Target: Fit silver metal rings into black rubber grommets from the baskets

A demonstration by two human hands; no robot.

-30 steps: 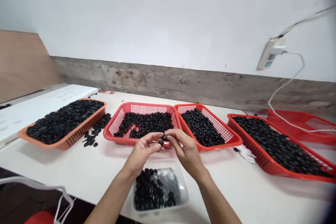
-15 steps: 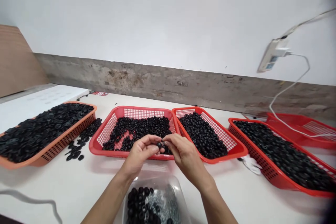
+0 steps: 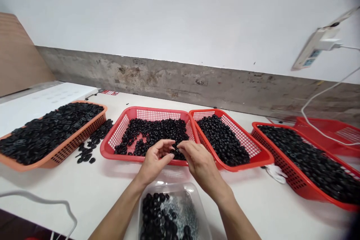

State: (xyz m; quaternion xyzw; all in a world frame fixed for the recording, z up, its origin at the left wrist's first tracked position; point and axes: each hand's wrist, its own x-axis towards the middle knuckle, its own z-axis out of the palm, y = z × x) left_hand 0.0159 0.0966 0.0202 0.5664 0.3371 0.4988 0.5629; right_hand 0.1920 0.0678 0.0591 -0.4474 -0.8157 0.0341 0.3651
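Opened a bit since half a second ago: thumb and forefinger of left hand [image 3: 154,161], less closed around the round dark part seen there earlier. Shifted too: camera view, with white wall socket [image 3: 308,54] now further right and more of clear tub [image 3: 168,184] in frame.

Left hand: thumb and forefinger apart, other fingers curled behind. Dark spot in the gap; can't tell if a gripped part or basket contents beyond. Right hand [image 3: 199,159]: fingers bent, thumb and forefinger close together, tips facing left hand's tips. Can't tell if clamped on something small or just touching. Both hands over front rim of middle red basket [image 3: 119,129], near each other, not touching.

Small black ring-like parts [image 3: 165,131]: spread across middle basket, with a bare patch of floor at left. More small black parts in second red basket [image 3: 237,131], just beside it on the right, rims touching, and in long red basket [image 3: 312,191] at far right. Flat black pieces heaped in orange basket [image 3: 47,164] at left, some loose on white table [image 3: 118,195] beside it.

In tub, below the wrists: round black parts [image 3: 159,213] mostly on left, small shiny silvery pieces [image 3: 182,206] toward right. White cloth item [image 3: 277,173] lying against long basket.
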